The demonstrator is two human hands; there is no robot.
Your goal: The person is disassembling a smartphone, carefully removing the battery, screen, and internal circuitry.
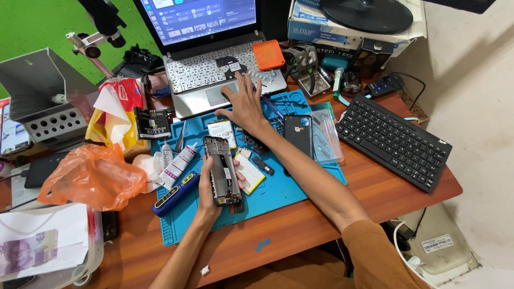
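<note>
Blue mat: left hand holds opened phone.

Two bare forearms are seen, the left hand and right hand ungloved, with a mustard-brown sleeve worn on the right upper arm.

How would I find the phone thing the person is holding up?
Start at the blue mat on the wooden desk. Near its front, the left hand grips an opened phone frame: unlike the closed black phone nearby, its insides show.
</note>
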